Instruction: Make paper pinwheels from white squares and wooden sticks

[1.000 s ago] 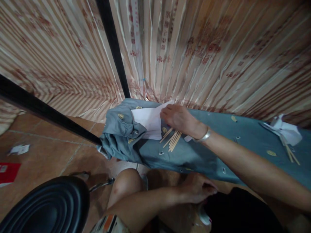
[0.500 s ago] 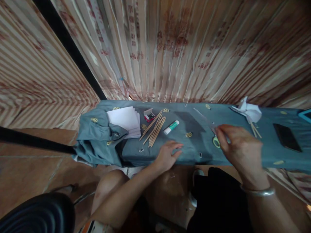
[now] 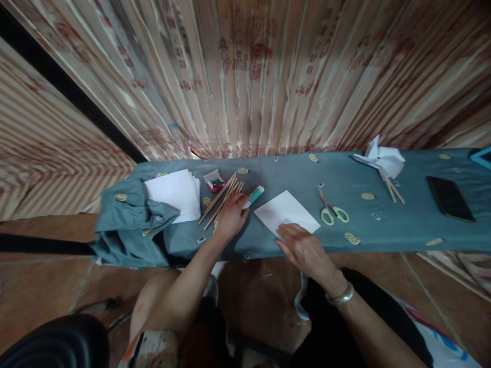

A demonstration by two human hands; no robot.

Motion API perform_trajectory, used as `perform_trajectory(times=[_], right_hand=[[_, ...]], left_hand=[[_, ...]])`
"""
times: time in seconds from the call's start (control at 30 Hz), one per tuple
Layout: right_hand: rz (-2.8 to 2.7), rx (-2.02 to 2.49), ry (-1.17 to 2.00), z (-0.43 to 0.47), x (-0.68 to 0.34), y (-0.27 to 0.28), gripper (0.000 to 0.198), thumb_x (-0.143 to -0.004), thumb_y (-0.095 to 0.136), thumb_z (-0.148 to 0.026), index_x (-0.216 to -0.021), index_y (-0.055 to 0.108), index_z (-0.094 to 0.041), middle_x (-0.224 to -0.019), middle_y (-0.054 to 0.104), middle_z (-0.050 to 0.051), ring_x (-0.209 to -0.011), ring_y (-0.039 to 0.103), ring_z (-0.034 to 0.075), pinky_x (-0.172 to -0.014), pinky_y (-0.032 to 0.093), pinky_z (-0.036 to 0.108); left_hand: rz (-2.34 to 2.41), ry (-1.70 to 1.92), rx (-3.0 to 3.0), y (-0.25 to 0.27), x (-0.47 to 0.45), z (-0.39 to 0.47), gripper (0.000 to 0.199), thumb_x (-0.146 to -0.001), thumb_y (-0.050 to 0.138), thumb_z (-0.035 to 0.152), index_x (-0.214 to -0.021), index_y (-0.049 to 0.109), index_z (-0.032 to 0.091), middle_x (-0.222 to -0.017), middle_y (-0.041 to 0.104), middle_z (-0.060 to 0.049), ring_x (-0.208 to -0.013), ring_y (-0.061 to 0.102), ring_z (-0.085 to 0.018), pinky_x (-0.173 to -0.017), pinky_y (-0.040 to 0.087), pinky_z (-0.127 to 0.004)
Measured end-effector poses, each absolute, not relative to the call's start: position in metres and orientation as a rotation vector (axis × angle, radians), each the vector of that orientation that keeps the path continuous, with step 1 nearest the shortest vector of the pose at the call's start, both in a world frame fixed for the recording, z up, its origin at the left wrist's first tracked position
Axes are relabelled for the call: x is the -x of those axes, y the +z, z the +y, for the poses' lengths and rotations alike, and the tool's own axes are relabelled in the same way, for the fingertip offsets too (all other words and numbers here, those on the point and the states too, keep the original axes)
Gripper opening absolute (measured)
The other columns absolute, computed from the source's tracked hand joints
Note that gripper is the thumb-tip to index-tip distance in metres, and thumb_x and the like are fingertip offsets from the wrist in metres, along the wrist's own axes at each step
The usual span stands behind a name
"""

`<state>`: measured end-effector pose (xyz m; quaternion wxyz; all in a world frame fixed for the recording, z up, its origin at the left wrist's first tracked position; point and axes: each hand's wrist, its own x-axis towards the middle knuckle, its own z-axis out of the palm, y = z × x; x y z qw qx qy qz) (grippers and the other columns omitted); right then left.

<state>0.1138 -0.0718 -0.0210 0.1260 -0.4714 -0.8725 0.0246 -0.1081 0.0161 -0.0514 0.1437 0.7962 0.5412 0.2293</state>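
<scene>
My left hand [image 3: 231, 215] is at the lower end of a glue stick [image 3: 255, 195] with a green and white label, its fingers curled round that end. Beneath and beside this hand lie several thin wooden sticks [image 3: 219, 200], partly covered by it. A square sheet of white paper [image 3: 286, 209] lies cornerwise in front of me. At its near edge is my right hand [image 3: 303, 250], fingers on top and thumb at the edge, closed on the paper. Scissors with light green handles [image 3: 333, 214] lie just right of the sheet, blades slightly apart.
On the left is a stack of white paper [image 3: 174, 194], partly under a cloth fold. A small red box of dark pieces [image 3: 214, 181] stands nearby. Farther right are a white paper pinwheel [image 3: 385, 161] on sticks and a dark phone [image 3: 449, 198]. A curtain [image 3: 249, 102] hangs behind.
My right hand has moved left and down, and the paper sheet now lies flat on the cloth. My left hand has reached forward and left to the glue stick. The scissors are now uncovered.
</scene>
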Motion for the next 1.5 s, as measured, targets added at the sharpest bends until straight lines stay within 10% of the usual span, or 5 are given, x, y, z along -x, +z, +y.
perform_trajectory(times=[0.3, 1.07, 1.37, 1.5], right_hand=[[-2.441, 1.331, 0.298, -0.083, -0.134, -0.044, 0.048, -0.083, 0.044, -0.005, -0.128, 0.059, -0.013, -0.137, 0.059, 0.017, -0.128, 0.054, 0.029, -0.106, 0.050, 0.051], [-2.314, 1.304, 0.362, -0.078, -0.140, -0.049, 0.039, -0.091, 0.056, -0.018, -0.129, 0.059, -0.012, -0.137, 0.059, 0.018, -0.129, 0.054, 0.030, -0.108, 0.048, 0.050], [-1.754, 1.476, 0.670, -0.076, -0.155, -0.043, 0.022, -0.093, 0.058, -0.035, -0.100, 0.073, -0.019, -0.097, 0.076, 0.007, -0.089, 0.071, 0.021, -0.084, 0.057, 0.035], [-1.537, 1.547, 0.746, -0.062, -0.157, -0.045, 0.024, -0.087, 0.062, -0.039, -0.095, 0.075, -0.019, -0.080, 0.075, 0.003, -0.066, 0.065, 0.017, -0.063, 0.053, 0.028]], left_hand=[[1.772, 0.713, -2.277, -0.047, 0.128, 0.008, 0.034, -0.082, 0.058, 0.017, -0.115, 0.064, 0.015, -0.115, 0.064, -0.011, -0.109, 0.061, -0.025, -0.101, 0.050, -0.039], [1.094, 0.645, -2.601, -0.055, 0.097, -0.025, 0.046, -0.087, 0.057, 0.017, -0.133, 0.055, 0.015, -0.143, 0.054, -0.014, -0.140, 0.040, -0.030, -0.113, 0.039, -0.051], [1.146, 0.733, -2.494, -0.063, 0.076, -0.006, 0.021, -0.097, 0.051, 0.025, -0.104, 0.070, 0.018, -0.102, 0.075, -0.007, -0.100, 0.068, -0.021, -0.106, 0.044, -0.049], [1.204, 0.805, -2.509, -0.058, 0.074, -0.017, 0.034, -0.097, 0.050, 0.027, -0.128, 0.058, 0.015, -0.116, 0.071, -0.012, -0.106, 0.066, -0.024, -0.101, 0.048, -0.046]])
